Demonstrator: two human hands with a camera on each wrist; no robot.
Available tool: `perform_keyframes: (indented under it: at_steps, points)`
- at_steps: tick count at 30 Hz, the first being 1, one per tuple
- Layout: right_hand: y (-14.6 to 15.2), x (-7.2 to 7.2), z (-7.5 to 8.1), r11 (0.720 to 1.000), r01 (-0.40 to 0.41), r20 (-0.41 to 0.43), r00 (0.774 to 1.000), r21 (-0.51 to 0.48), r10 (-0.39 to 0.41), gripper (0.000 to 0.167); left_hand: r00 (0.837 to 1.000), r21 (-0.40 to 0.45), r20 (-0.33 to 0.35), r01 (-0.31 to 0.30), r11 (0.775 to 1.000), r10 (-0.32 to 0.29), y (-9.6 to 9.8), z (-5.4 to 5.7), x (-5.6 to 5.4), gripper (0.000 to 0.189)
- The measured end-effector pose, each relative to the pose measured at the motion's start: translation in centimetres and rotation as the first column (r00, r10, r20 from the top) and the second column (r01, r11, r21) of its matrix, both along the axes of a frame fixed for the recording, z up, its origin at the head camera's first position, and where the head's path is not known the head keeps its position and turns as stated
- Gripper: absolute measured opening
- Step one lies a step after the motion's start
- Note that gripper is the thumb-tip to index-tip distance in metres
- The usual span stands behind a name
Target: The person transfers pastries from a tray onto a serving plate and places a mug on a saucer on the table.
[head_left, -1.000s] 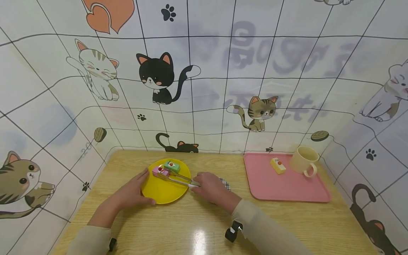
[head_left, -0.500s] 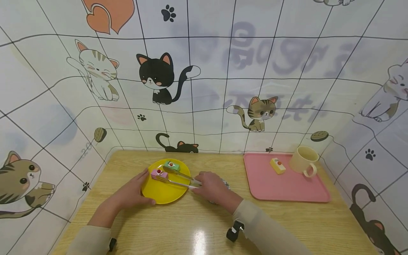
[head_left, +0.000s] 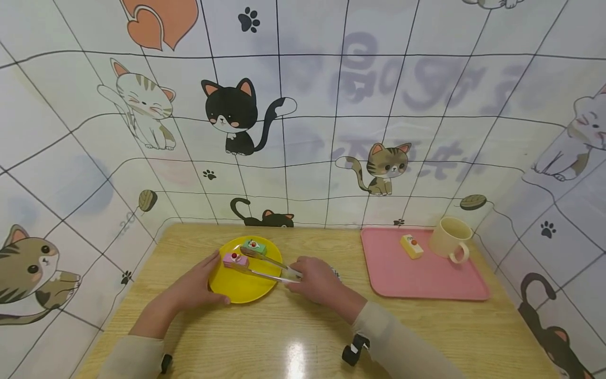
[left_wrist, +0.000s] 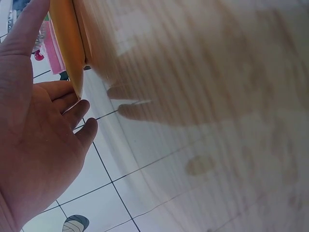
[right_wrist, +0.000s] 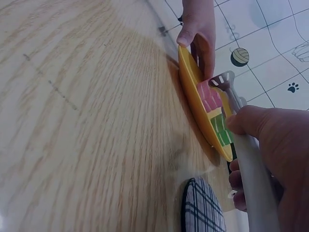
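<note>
My left hand (head_left: 193, 284) rests against the left rim of a yellow plate (head_left: 241, 287), its fingers and thumb spread along the edge. On the plate lie a toy pink cake slice (head_left: 232, 259) with a red berry and a toy green cake slice (head_left: 255, 246). Metal tongs (head_left: 270, 274) are gripped by my right hand (head_left: 316, 279), which comes in from the right. Their arms stand spread over the plate, one tip by the pink slice and the other by the green slice. Whether the tips touch the slices I cannot tell.
A pink tray (head_left: 412, 279) at the right bears a toy yellow cake slice (head_left: 410, 247) and a cream mug (head_left: 450, 239). Beneath and behind my right hand lies a checked cloth piece (right_wrist: 205, 208). A cat-patterned wall covering (head_left: 312, 173) borders the wooden table (head_left: 246, 342).
The tongs' arms have spread apart and drawn back slightly to the right. The pink slice has shifted a little to the left, away from the tongs. My left hand stays at the rim.
</note>
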State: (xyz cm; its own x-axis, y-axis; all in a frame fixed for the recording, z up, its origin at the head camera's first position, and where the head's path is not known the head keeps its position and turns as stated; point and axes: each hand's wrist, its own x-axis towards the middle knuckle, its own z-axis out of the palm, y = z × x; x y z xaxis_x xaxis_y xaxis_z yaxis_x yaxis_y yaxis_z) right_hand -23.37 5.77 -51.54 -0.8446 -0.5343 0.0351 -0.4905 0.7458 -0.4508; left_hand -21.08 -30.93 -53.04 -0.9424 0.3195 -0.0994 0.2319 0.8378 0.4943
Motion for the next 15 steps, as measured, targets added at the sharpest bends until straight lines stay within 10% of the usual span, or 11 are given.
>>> perform_keyframes:
  at_steps: [15]
  points:
    - [5.6, 1.7, 0.6, 0.989, 0.095, -0.023, 0.995, -0.111, -0.098, 0.036, 1.000, 0.000, 0.000, -0.001, 1.000, 0.001, -0.1, -0.4, -0.2, 0.131]
